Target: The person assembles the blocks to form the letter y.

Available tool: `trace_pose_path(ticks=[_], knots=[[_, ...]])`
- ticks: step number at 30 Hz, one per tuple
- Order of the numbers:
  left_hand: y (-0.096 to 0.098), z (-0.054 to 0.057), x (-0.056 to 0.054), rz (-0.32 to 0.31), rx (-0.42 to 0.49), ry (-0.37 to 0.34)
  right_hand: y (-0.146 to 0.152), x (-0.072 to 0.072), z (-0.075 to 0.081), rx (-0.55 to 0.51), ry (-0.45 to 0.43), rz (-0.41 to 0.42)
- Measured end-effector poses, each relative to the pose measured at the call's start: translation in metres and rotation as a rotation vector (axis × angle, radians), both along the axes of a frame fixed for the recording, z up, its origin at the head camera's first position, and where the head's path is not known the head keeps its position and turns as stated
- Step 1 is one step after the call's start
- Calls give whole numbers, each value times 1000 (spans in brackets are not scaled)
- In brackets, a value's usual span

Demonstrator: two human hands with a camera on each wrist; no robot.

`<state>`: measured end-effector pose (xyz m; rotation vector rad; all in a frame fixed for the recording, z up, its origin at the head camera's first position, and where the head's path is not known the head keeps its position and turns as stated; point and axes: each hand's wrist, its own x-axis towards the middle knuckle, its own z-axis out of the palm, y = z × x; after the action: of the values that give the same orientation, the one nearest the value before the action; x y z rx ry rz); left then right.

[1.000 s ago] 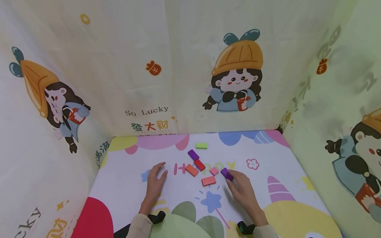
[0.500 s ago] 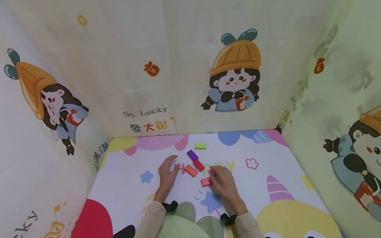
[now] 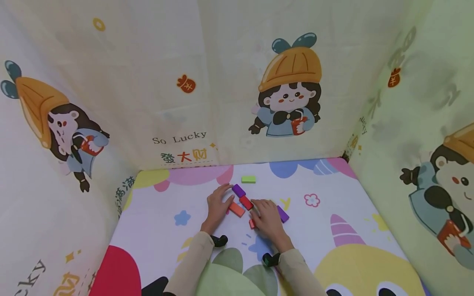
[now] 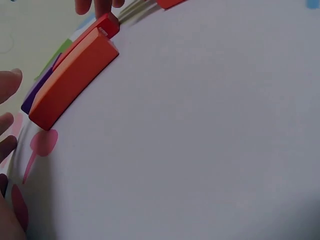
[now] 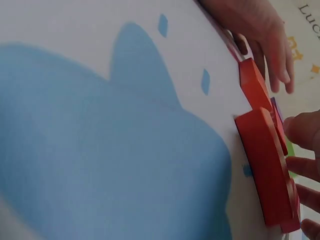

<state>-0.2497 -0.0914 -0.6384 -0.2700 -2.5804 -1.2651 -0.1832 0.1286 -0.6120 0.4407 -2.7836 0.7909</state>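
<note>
My left hand (image 3: pixel 217 207) is curved beside the left end of a block cluster, its fingertips close to a purple block (image 3: pixel 238 190) and its thumb by an orange block (image 3: pixel 237 209). A red block (image 3: pixel 246 202) lies end to end with that purple one. Fingertips of my right hand (image 3: pixel 268 220) touch the red block's near end, seen also as the red block (image 4: pixel 111 25) in the left wrist view. Under the right hand a salmon block (image 3: pixel 252 224) shows only partly; in the right wrist view this block (image 5: pixel 265 167) looms large. The small pink block is hidden in the head view.
A second purple block (image 3: pixel 283 214) lies just right of the right hand. Farther back rests a light green block (image 3: pixel 248 179). The patterned tabletop (image 3: pixel 155 218) is bounded by printed cloth walls (image 3: pixel 222 102) at the back and sides.
My right hand has let go of a purple block and moved left to the red block. My left hand has moved right and farther back, up to the cluster.
</note>
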Motion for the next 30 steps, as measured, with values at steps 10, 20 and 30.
trace_pose_path(ticks=[10, 20, 30], knots=[[3, 0, -11, -104, -254, -67, -15, -7, 0, 89, -73, -59], [4, -6, -13, -91, -311, -7, -23, -9, 2, 79, -10, -113], [4, -7, -12, -78, -286, -14, -26, -8, 1, 64, -18, -142]])
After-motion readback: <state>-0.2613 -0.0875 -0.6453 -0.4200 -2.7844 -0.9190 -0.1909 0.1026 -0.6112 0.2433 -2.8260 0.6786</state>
